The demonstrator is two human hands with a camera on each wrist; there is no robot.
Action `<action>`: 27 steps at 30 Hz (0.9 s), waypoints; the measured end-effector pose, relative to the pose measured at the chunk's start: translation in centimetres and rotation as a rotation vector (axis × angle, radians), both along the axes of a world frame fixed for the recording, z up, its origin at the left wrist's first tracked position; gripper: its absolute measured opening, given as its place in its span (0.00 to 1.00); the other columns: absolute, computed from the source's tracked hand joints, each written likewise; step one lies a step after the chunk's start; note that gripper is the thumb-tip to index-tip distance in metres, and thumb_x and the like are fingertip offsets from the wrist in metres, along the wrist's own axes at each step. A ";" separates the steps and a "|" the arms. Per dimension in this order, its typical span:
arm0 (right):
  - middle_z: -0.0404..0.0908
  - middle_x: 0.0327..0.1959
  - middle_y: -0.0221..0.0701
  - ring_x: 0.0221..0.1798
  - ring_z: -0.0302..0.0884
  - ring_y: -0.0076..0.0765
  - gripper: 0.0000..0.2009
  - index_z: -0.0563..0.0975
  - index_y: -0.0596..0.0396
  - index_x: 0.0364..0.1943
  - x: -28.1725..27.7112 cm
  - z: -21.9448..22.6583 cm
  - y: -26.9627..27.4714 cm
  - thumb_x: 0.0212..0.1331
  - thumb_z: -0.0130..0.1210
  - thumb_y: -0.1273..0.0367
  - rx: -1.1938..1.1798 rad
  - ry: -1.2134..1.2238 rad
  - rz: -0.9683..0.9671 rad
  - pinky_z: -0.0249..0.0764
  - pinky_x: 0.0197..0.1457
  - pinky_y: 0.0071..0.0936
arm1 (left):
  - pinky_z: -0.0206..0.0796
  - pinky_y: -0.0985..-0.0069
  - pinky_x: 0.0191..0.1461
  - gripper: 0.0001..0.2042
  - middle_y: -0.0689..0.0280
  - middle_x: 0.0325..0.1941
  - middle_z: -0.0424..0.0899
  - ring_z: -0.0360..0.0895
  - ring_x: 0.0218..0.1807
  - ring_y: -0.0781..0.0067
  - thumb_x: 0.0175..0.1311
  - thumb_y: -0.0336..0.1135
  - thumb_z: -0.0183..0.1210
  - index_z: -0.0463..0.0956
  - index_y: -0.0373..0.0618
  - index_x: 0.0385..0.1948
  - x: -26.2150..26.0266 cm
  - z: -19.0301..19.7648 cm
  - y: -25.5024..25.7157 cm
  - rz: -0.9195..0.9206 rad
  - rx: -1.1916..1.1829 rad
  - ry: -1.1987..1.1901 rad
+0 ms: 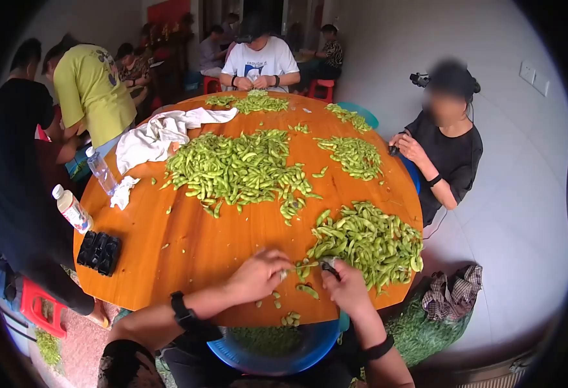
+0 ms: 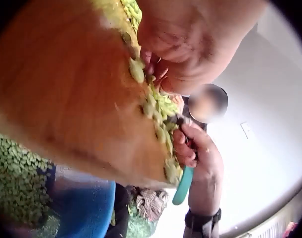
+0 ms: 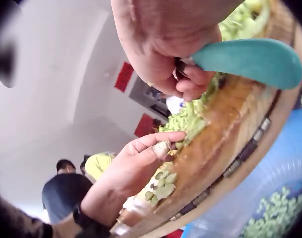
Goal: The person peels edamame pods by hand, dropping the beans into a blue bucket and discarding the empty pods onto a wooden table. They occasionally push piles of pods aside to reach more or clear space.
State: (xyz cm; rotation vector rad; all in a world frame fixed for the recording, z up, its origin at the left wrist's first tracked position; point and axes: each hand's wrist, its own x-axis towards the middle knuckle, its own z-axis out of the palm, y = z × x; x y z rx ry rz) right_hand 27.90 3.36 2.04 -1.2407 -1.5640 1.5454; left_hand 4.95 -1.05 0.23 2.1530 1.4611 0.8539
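Observation:
In the head view my left hand (image 1: 260, 275) is over the near table edge, pinching one end of a green soybean pod (image 1: 305, 265). A pale covering (image 3: 162, 148) wraps its thumb tip in the right wrist view. My right hand (image 1: 349, 288) grips a small tool with a broad teal handle (image 3: 250, 62), fingers curled round it. The tool's dark end (image 1: 328, 266) meets the pod's other end; my fingers hide its working part. Shelled beans (image 1: 290, 319) and a loose pod (image 1: 307, 291) lie by the hands, next to a large pod heap (image 1: 365, 242).
A blue basin (image 1: 271, 362) with shelled beans sits below the table edge (image 1: 167, 301). Further heaps of pods (image 1: 232, 168), a white cloth (image 1: 161, 139), bottles (image 1: 72, 209) and a black tray (image 1: 99, 253) are on the table. A person (image 1: 452, 142) sits at the right.

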 end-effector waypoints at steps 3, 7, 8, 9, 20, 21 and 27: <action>0.77 0.26 0.49 0.30 0.78 0.56 0.10 0.74 0.58 0.42 -1.5 1.7 -0.9 0.55 0.52 0.74 0.947 -0.413 0.155 0.73 0.32 0.46 | 0.70 0.70 0.48 0.10 0.60 0.45 0.80 0.79 0.43 0.62 0.63 0.33 0.53 0.78 0.47 0.44 0.2 2.8 -0.2 -0.063 -0.206 -0.066; 0.79 0.28 0.45 0.33 0.78 0.54 0.07 0.74 0.56 0.36 -3.3 -0.1 1.2 0.54 0.53 0.70 0.931 -0.722 0.398 0.76 0.36 0.43 | 0.71 0.67 0.45 0.10 0.59 0.38 0.81 0.79 0.39 0.58 0.60 0.28 0.53 0.79 0.47 0.41 -1.7 3.5 3.8 0.188 -0.012 0.136; 0.79 0.28 0.45 0.33 0.78 0.54 0.07 0.74 0.56 0.36 -3.0 0.1 1.5 0.54 0.53 0.70 0.934 -0.726 0.392 0.76 0.36 0.43 | 0.71 0.66 0.46 0.10 0.59 0.39 0.80 0.77 0.42 0.56 0.58 0.27 0.53 0.79 0.45 0.39 -2.7 2.3 5.7 0.181 0.217 0.206; 0.79 0.27 0.45 0.32 0.78 0.54 0.06 0.74 0.56 0.35 -2.7 0.9 1.6 0.55 0.52 0.70 0.948 -0.733 0.357 0.76 0.36 0.44 | 0.71 0.66 0.46 0.10 0.59 0.39 0.80 0.77 0.42 0.56 0.58 0.27 0.53 0.79 0.45 0.39 -3.2 1.7 7.2 0.177 0.223 0.203; 0.80 0.29 0.45 0.29 0.78 0.51 0.08 0.75 0.56 0.40 -0.6 0.8 4.1 0.57 0.50 0.72 0.905 -0.538 0.188 0.75 0.33 0.42 | 0.72 0.64 0.42 0.07 0.54 0.40 0.77 0.77 0.42 0.50 0.53 0.22 0.51 0.72 0.36 0.35 -2.7 1.0 11.2 0.121 0.384 0.563; 0.80 0.28 0.43 0.26 0.79 0.45 0.08 0.75 0.56 0.42 -0.9 0.5 4.3 0.59 0.50 0.71 0.966 -0.405 0.174 0.75 0.29 0.38 | 0.72 0.64 0.42 0.07 0.54 0.40 0.77 0.77 0.42 0.50 0.53 0.22 0.51 0.72 0.36 0.35 -2.6 1.2 10.7 0.119 0.383 0.565; 0.77 0.28 0.25 0.20 0.69 0.15 0.10 0.75 0.53 0.47 -2.6 2.8 4.1 0.64 0.51 0.68 -0.103 -0.051 0.164 0.64 0.20 0.16 | 0.70 0.80 0.28 0.06 0.64 0.28 0.79 0.77 0.27 0.80 0.63 0.22 0.50 0.72 0.35 0.39 -0.5 3.4 5.1 0.215 -0.220 -0.425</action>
